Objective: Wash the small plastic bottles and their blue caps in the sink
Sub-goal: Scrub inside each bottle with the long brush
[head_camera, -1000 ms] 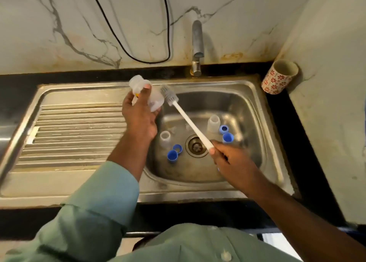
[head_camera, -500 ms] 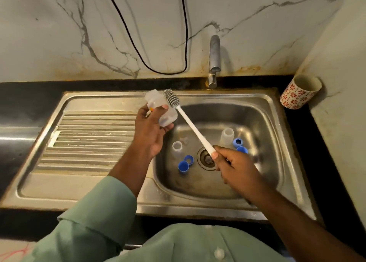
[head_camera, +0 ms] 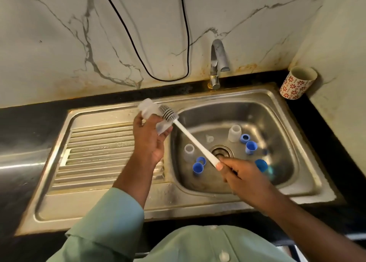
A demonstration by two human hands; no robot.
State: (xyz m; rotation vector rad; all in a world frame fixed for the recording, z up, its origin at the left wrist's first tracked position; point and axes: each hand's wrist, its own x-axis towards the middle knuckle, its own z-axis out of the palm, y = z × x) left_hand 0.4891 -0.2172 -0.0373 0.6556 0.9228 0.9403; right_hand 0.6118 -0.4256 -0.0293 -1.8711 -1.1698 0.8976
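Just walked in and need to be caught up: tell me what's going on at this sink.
A person is washing small plastic bottles. The left hand holds one clear bottle up over the sink's left edge, while the right hand grips the white handle of a bottle brush whose bristle head lies against that bottle. Two more bottles, one left of the drain and one behind it, stand in the sink basin among loose blue caps. No water can be seen running from the tap.

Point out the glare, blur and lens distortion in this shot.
Head view: glare streaks the steel counter at far left; wide-angle bending curves the sink edges; the brush head and held bottle look slightly motion-blurred; caps in the basin stay fairly sharp.
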